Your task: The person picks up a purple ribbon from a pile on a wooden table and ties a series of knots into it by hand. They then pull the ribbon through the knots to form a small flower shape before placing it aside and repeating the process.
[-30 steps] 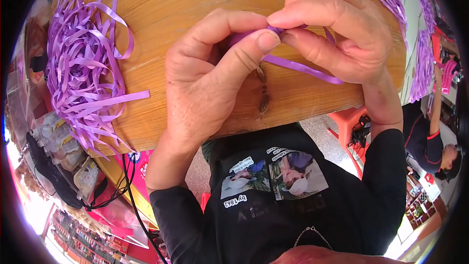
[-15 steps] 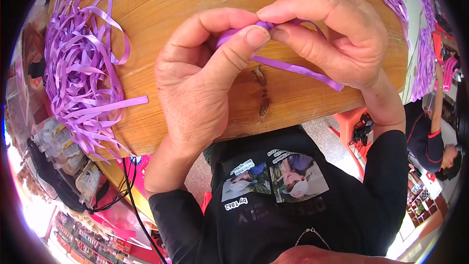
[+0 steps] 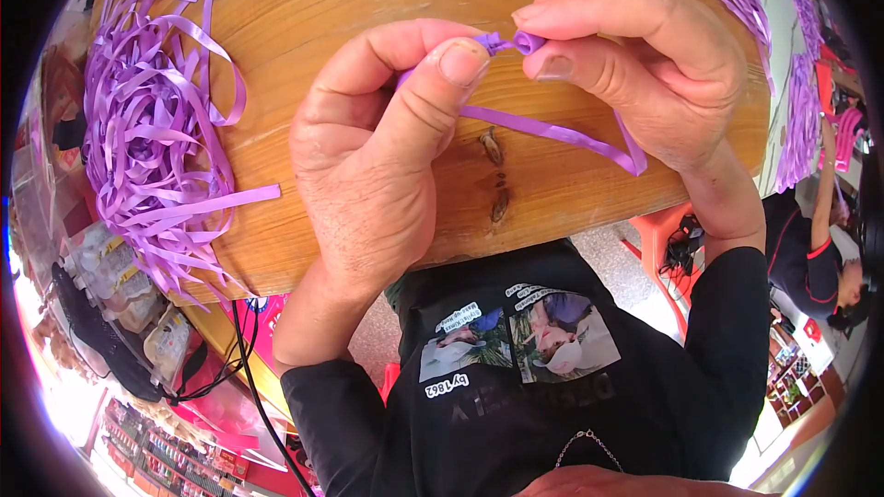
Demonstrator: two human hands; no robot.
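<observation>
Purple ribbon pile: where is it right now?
Head view: the purple ribbon pile lies at the left end of the wooden table, left of the left hand, apart from it.

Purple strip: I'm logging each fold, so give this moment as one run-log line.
left hand: pinches purple strip | right hand: pinches its rolled end | wooden table: strip pile at left
</observation>
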